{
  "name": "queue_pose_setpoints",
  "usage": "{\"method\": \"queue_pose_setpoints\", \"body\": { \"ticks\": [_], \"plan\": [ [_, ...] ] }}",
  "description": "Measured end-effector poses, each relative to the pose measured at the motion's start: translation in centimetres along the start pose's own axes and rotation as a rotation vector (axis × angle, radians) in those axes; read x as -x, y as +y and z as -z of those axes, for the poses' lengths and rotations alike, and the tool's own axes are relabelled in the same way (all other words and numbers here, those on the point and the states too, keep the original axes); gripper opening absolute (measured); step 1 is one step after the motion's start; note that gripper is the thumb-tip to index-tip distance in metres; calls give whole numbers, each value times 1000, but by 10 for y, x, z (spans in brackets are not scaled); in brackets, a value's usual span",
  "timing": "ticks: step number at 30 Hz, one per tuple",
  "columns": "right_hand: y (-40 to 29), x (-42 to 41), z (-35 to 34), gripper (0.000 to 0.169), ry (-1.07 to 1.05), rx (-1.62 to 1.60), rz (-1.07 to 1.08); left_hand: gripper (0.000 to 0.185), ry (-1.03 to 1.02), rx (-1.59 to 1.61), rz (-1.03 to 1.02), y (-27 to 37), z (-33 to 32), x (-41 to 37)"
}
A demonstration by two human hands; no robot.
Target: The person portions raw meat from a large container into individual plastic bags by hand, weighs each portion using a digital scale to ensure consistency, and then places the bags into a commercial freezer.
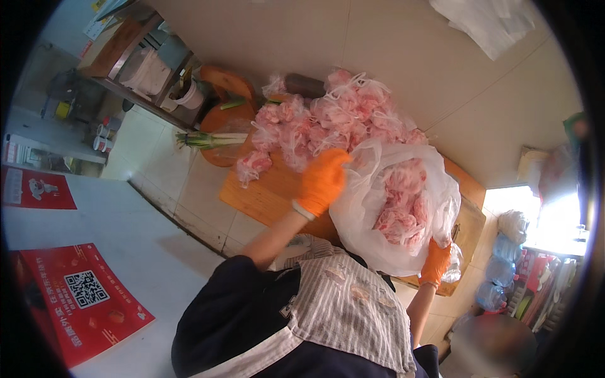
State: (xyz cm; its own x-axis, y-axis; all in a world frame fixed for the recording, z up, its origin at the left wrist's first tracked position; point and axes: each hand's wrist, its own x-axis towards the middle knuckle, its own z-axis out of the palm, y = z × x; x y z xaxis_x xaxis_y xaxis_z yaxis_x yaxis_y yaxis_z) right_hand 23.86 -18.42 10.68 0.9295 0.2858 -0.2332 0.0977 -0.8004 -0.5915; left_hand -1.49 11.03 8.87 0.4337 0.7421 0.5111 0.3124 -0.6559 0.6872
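Note:
A large white plastic bag lies wide at the mouth on a wooden table. Inside it are several small clear bags of pinkish raw meat. My right hand, in an orange glove, grips the bag's rim at the near right. My left hand, gloved alike and blurred, is over the table by the bag's left edge. Its fingers are bent, and whether they pinch the plastic cannot be made out. Behind the left hand, many knotted clear bags of meat are heaped against the wall.
A round wooden chair beside the table holds leeks. Shelving with a white bucket stands at the far left. A white surface bears a red printed sheet close on my left. Large water bottles are at right.

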Motion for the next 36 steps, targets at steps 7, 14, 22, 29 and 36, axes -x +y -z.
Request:
{"method": "queue_pose_setpoints", "body": {
  "ticks": [7,14,22,29,36],
  "plan": [
    [-8,3,-5,58,-16,34,33,78,-386,-793,740,-208,84,63],
    [8,-15,-16,49,0,-39,135,81,-459,-457,924,-277,51,121],
    [0,-10,-19,46,-33,-175,26,60,257,901,958,-67,44,-3],
    [-10,-9,-19,54,-48,-131,36,67,-531,642,339,26,7,-34],
    [-14,-5,-10,63,-45,28,-32,84,-149,-358,654,-130,18,-52]
  ]
}}
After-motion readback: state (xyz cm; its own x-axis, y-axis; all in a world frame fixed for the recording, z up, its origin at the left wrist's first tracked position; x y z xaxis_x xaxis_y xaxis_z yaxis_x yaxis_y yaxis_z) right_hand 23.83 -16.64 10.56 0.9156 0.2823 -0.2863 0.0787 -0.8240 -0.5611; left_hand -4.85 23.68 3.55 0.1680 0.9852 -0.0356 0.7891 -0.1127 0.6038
